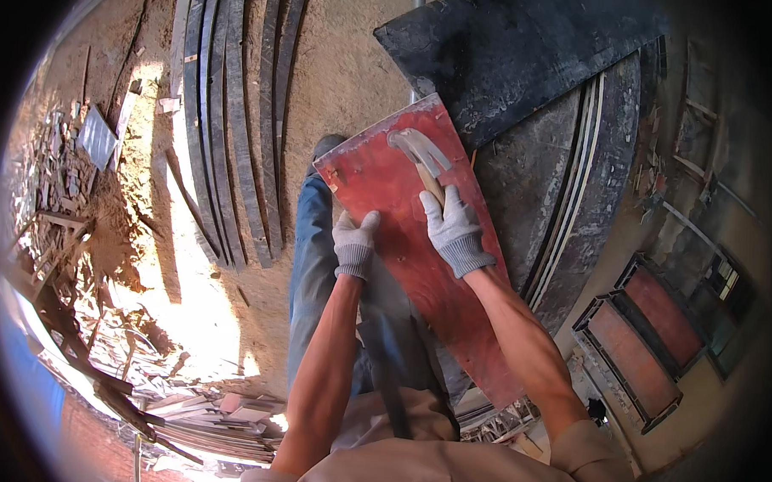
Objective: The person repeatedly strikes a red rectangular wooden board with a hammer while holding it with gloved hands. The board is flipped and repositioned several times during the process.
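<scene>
Forearms (322,366) extended; left hand (354,242) gripping, right hand (454,230) curled closed.

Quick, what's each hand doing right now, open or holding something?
Left hand: closed, holding the red board by its edge.
Right hand: closed, holding the hammer by its handle.

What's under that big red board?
A blue trouser leg peeks out left of the red board, and dark boards show to its right. Whatever lies beneath its middle is covered.

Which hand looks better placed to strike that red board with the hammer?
Probably the right hand: it grips the hammer's wooden handle, and the metal head is over the red board. The left hand holds the board's edge, without a tool.
</scene>
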